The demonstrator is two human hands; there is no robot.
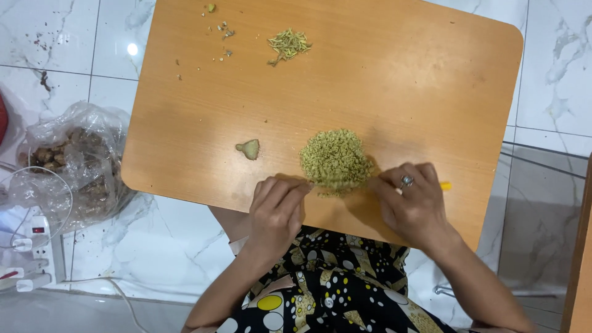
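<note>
A small ginger piece (pixel 248 148) lies left on the desk (pixel 401 80). The left hand (pixel 275 213), fingers loosely curled, touches the round minced pile (pixel 336 160) at the near edge. The right hand (pixel 414 202) grips a yellow-handled knife (pixel 444 185), its long axis running left-right, blade toward the pile.

Yellow tool (pixel 445 185) mostly hidden under the right hand (pixel 412 203); its kind unclear. Bag contents (pixel 61 157) blurred behind plastic. Counter (pixel 382 80) cut off at top edge.

Bare forearms, no sleeves; silver ring (pixel 406 181) on right hand (pixel 412 203); black garment (pixel 327 290) with white, yellow dots.
</note>
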